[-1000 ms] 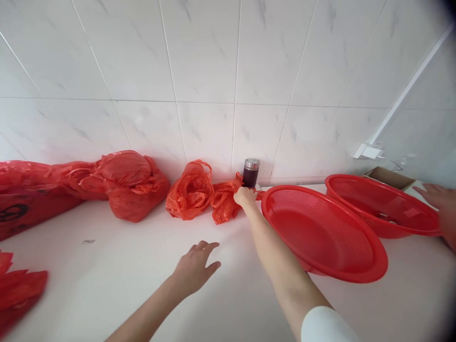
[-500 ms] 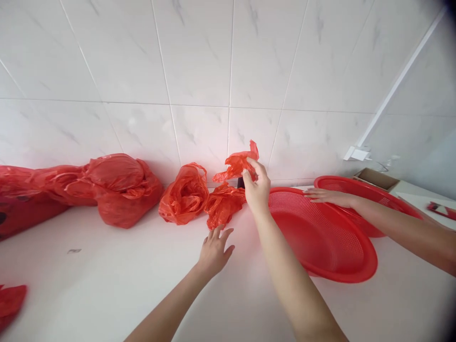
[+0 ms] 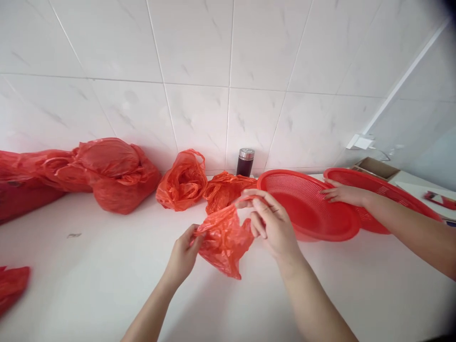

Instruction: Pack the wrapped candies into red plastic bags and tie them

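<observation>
Between my hands, above the white table (image 3: 117,266), a thin red plastic bag (image 3: 226,242) is stretched out with its lower part hanging loose. My left hand (image 3: 183,254) pinches its left side. At its upper right edge, my right hand (image 3: 272,221) grips the plastic between thumb and fingers. Just behind the bag lies a crumpled red plastic bag (image 3: 221,190). To the left of that, another bunched red bag (image 3: 183,183) stands with its mouth upward.
Full red bags (image 3: 121,178) line the wall at the left. A dark flask (image 3: 245,162) with a silver lid stands at the back. Another person's hand (image 3: 344,194) touches two red plastic baskets (image 3: 302,204) at the right. An open cardboard box (image 3: 377,168) sits behind them.
My right hand has brought the red bag down and nearer from by the wall. My left hand has closed on its other side. The other person's hand has moved one basket back.
</observation>
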The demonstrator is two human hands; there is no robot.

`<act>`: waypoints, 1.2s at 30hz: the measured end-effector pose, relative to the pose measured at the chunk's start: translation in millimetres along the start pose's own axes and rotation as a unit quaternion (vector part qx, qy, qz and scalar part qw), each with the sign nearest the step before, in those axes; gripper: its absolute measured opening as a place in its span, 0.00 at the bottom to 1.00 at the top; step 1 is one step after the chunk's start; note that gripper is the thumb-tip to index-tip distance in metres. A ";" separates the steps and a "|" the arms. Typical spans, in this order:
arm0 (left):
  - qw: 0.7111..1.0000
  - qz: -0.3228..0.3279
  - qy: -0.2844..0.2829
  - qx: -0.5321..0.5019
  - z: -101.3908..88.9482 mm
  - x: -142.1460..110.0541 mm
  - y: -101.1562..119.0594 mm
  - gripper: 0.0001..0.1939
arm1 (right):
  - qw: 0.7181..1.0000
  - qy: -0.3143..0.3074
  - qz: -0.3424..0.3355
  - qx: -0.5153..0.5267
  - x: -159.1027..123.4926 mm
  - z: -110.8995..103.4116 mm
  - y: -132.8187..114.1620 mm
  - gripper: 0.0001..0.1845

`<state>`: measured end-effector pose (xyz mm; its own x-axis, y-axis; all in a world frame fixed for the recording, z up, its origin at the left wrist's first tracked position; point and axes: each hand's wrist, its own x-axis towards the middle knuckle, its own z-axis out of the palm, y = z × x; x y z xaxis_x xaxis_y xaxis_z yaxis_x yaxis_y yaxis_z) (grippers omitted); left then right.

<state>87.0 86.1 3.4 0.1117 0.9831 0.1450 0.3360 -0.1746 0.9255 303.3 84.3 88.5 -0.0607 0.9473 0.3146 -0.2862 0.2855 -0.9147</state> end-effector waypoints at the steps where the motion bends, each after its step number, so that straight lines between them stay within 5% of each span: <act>1: 1.000 -0.015 0.001 -0.007 -5.3 -4.9 -3.2 0.15 | 1.000 0.027 -0.005 0.008 1.6 -4.5 -3.9 0.13; 4: 0.996 -0.079 0.028 -0.020 -27.4 -15.0 -13.4 0.18 | 0.997 0.071 -0.003 0.018 3.6 -18.8 -16.2 0.13; 11: 0.976 -0.132 0.166 0.040 -71.0 -17.9 -31.6 0.20 | 0.995 0.011 0.074 0.071 -3.8 -12.4 -20.6 0.13; 15: 0.967 -0.053 0.233 0.090 -53.2 -34.6 6.4 0.19 | 0.997 -0.001 0.039 0.072 -7.8 19.5 -16.0 0.10; 18: 0.992 0.040 0.110 0.039 -21.9 -45.8 42.8 0.25 | 0.994 -0.102 0.019 0.017 -18.5 55.0 -14.3 0.10; 21: 0.998 0.010 0.054 -0.041 -4.7 -46.7 58.1 0.14 | 0.974 -0.195 -0.056 -0.098 -31.9 79.6 -11.9 0.12; 24: 0.978 -0.063 0.092 -0.175 -10.4 -42.3 54.5 0.14 | 0.977 -0.091 -0.127 -0.147 -41.9 81.9 -0.8 0.12; 26: 0.940 -0.102 0.128 -0.299 -17.9 -40.1 51.0 0.14 | 0.988 -0.026 -0.087 -0.126 -48.6 77.7 13.9 0.04; 28: 0.906 -0.119 0.155 -0.376 -22.1 -39.9 50.6 0.13 | 0.990 -0.042 -0.038 -0.130 -56.0 75.1 33.7 0.03; 32: 0.890 -0.128 0.153 -0.410 -22.8 -46.5 54.6 0.10 | 0.959 -0.073 -0.075 -0.264 -60.8 70.9 79.6 0.07; 36: 0.865 -0.153 0.165 -0.449 -33.6 -55.2 51.5 0.10 | 0.865 -0.035 -0.128 -0.485 -38.1 46.7 106.4 0.16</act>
<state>66.7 24.7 54.8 -0.1778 0.9637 -0.1994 -0.5756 0.0625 0.8153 230.5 71.9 -9.0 -0.1810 0.8340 0.5213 0.6354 0.5037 -0.5852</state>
